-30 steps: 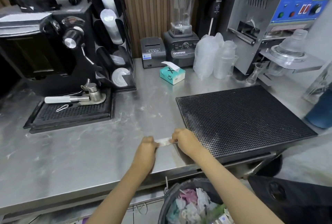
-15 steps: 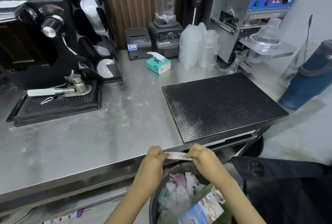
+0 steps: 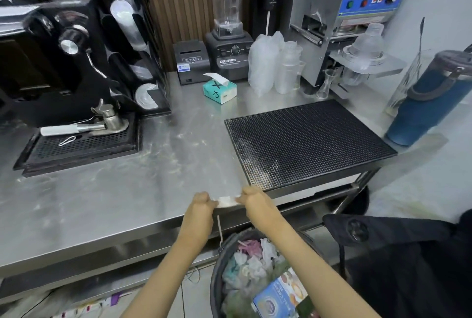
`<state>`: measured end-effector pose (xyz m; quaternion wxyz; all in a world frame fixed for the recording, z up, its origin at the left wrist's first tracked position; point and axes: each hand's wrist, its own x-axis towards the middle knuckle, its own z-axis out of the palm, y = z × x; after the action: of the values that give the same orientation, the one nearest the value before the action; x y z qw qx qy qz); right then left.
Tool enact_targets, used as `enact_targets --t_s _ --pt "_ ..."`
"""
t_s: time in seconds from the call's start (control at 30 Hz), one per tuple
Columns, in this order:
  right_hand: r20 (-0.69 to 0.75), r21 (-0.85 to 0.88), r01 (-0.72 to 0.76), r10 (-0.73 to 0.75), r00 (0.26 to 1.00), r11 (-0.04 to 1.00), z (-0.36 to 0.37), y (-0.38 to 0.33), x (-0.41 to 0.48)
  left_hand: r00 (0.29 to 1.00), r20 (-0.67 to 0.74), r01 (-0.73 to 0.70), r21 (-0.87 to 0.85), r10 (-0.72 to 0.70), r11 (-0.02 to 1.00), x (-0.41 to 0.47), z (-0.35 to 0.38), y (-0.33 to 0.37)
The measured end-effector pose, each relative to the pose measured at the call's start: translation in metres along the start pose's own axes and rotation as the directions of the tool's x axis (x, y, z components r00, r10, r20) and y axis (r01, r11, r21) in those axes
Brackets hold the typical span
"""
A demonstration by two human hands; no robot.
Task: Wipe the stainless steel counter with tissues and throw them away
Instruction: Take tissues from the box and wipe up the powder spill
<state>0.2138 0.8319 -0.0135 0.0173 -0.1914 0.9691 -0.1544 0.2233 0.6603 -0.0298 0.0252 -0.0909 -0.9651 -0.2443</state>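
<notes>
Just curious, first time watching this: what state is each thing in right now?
Left hand, pinching the tissue.
Right hand, pinching its other end.
Tissue, stretched between them at the counter edge.
Tissue box, open, one sheet sticking up.
Bin, open, nearly full.
Counter, streaky.

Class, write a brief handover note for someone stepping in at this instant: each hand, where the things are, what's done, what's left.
Left hand and right hand each pinch one end of the tissue, held taut over the front edge of the counter.
The bin, holding crumpled tissues, stands just below; the tissue box sits at the back.
Done: unclear; smears show on the steel.
Left: finish wiping, drop the tissue in the bin.
</notes>
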Motion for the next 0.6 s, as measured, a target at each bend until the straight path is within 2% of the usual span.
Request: enact_targets --t_s 0.07,0.17,0.27,0.37,0.5,0.6 --pt "-0.029 0.063 -0.012 0.014 0.999 0.998 0.001 0.011 -0.023 0.997 0.039 -0.069 0.002 0.069 0.998 -0.012 0.003 0.008" --pt "-0.087 0.268 -0.151 0.18 0.98 0.952 -0.01 0.022 -0.053 0.997 0.011 -0.067 -0.201 0.071 0.977 -0.024 0.006 0.032" --pt "-0.178 0.533 -0.268 0.416 0.892 0.802 -0.023 0.022 -0.073 0.995 -0.044 0.06 -0.455 -0.09 0.889 -0.03 0.006 0.057" --pt "-0.135 0.711 -0.33 0.581 0.803 0.621 -0.025 0.021 -0.095 0.986 0.038 0.155 -0.589 -0.165 0.793 -0.037 0.01 0.074" --pt "-0.086 0.811 -0.336 0.665 0.742 0.479 -0.023 0.022 -0.117 0.963 0.096 0.249 -0.666 -0.251 0.703 -0.042 0.015 0.084" --pt "-0.107 0.823 -0.324 0.688 0.718 0.467 -0.02 0.024 -0.127 0.945 0.134 0.301 -0.713 -0.299 0.633 -0.047 0.017 0.093"
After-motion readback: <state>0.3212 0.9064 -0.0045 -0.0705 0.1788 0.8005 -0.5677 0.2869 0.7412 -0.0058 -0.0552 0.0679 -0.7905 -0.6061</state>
